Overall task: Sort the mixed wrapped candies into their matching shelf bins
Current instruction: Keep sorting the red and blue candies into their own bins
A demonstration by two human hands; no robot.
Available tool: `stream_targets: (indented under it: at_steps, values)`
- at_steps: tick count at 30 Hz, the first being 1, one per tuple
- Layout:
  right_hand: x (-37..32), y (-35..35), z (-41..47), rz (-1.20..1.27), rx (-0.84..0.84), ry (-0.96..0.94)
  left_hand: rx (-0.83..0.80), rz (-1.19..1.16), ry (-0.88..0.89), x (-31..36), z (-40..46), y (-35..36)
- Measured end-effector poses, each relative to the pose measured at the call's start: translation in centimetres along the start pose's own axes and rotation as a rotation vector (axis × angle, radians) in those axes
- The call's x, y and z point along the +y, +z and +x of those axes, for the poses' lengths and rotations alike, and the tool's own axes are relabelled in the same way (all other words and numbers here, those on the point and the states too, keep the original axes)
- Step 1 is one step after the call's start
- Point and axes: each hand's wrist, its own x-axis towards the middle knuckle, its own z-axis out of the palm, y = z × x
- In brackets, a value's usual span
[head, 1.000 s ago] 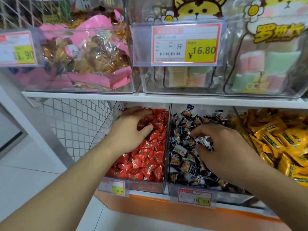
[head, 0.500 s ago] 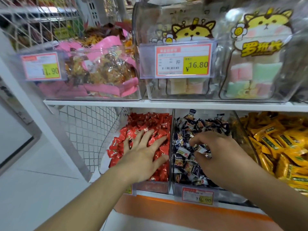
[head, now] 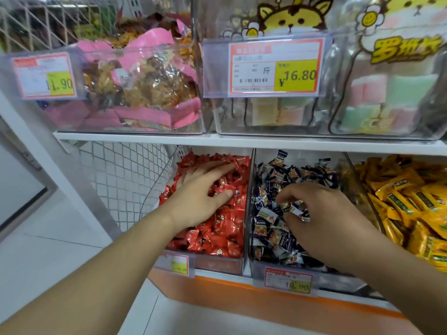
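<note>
On the lower shelf, three clear bins stand side by side. The left bin (head: 219,264) is full of red wrapped candies (head: 225,228). My left hand (head: 200,189) lies flat on that red pile, fingers spread and straight. The middle bin (head: 256,267) holds dark blue and white wrapped candies (head: 271,235). My right hand (head: 312,213) reaches into it with fingers curled, pinching a few blue and white candies (head: 294,209) between thumb and fingertips. The right bin's yellow wrapped candies (head: 406,201) lie untouched.
The upper shelf (head: 169,137) carries clear bins of pink snack bags (head: 135,93) and pastel marshmallow packs (head: 387,93), with price tags (head: 273,66) on the front. A white wire mesh panel (head: 121,180) stands to the left of the red bin. An orange strip (head: 242,298) runs below.
My left hand slid further back across the red candies, fingers still flat. My right hand stayed in the blue and white bin with candies pinched. The camera view shifted.
</note>
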Motion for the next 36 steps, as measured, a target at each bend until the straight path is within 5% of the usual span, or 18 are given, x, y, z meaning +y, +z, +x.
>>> stream_targets:
  at_steps: [4,9,19,23,36]
  values:
    - [-0.8,0.2,-0.1,0.009,0.000,-0.014,0.078,-0.169,0.031,0.4,-3.4,-1.6]
    - [-2.5,0.8,-0.4,0.019,-0.003,-0.047,0.235,-0.067,-0.010,-1.1,-6.9,-4.2]
    - [-4.1,3.4,0.2,-0.051,0.029,-0.163,0.034,0.119,0.191,1.3,-2.9,-0.1]
    - [-3.5,3.7,0.6,-0.044,0.014,-0.169,-0.124,0.268,0.110,0.2,-2.0,2.2]
    - [-2.1,2.5,0.0,-0.005,-0.063,-0.198,-0.099,0.317,0.017,1.0,-4.7,-0.7]
